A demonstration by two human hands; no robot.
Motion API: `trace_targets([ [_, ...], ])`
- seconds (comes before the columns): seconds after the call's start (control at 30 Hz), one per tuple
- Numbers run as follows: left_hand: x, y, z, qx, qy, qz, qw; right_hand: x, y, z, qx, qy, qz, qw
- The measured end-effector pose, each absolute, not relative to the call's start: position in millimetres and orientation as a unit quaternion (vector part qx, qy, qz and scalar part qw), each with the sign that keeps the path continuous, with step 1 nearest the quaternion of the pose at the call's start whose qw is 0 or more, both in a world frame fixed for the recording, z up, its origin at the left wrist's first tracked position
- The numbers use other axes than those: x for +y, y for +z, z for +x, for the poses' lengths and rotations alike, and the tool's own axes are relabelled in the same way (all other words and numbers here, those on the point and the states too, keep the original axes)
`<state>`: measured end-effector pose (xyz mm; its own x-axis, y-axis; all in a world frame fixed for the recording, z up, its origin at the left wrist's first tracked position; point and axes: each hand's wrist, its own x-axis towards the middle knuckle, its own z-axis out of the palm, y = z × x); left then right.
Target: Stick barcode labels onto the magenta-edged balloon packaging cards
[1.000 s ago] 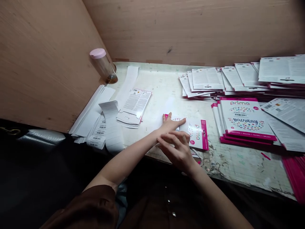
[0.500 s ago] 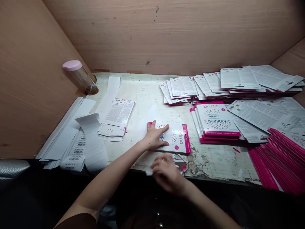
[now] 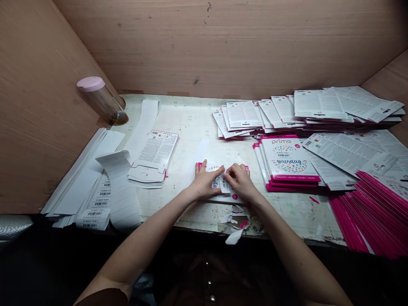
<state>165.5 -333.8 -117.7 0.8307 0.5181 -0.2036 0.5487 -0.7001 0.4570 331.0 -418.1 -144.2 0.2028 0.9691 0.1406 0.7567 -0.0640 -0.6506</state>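
Note:
A pink and white balloon packet (image 3: 240, 197) lies sideways near the table's front edge. My left hand (image 3: 204, 182) presses on its left part with the thumb and fingers spread. From the right, my right hand (image 3: 238, 178) bends over the packet, fingertips pinched at a small white barcode label (image 3: 225, 185). The label rests on or just over the packet's face; I cannot tell how much of it is stuck down. Both hands cover much of the packet's print.
Stacked packets (image 3: 291, 159) stand to the right, with fanned pink-edged packets (image 3: 366, 212) beyond. More packets (image 3: 244, 115) lie at the back. Leftward are flat packets (image 3: 154, 157), a barcode label strip (image 3: 102, 195) and a bottle (image 3: 103, 102). Torn paper (image 3: 234, 236) hangs at the front edge.
My right hand has moved up from the table's front edge onto the packet, and a barcode label now shows at its fingertips. My left hand has stayed spread on the packet.

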Motion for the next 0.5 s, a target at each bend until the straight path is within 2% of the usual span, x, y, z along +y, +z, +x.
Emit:
trace_targets([
  [0.37, -334.0, -119.3, 164.0, 0.285, -0.016, 0.92, 0.267, -414.0, -158.8, 327.8, -0.599, 0.026, -0.761, 0.248],
  [0.5, -332.4, -119.9, 162.4, 0.278, -0.007, 0.924, 0.264, -419.6, -153.7, 327.2, -0.601, 0.016, -0.767, 0.223],
])
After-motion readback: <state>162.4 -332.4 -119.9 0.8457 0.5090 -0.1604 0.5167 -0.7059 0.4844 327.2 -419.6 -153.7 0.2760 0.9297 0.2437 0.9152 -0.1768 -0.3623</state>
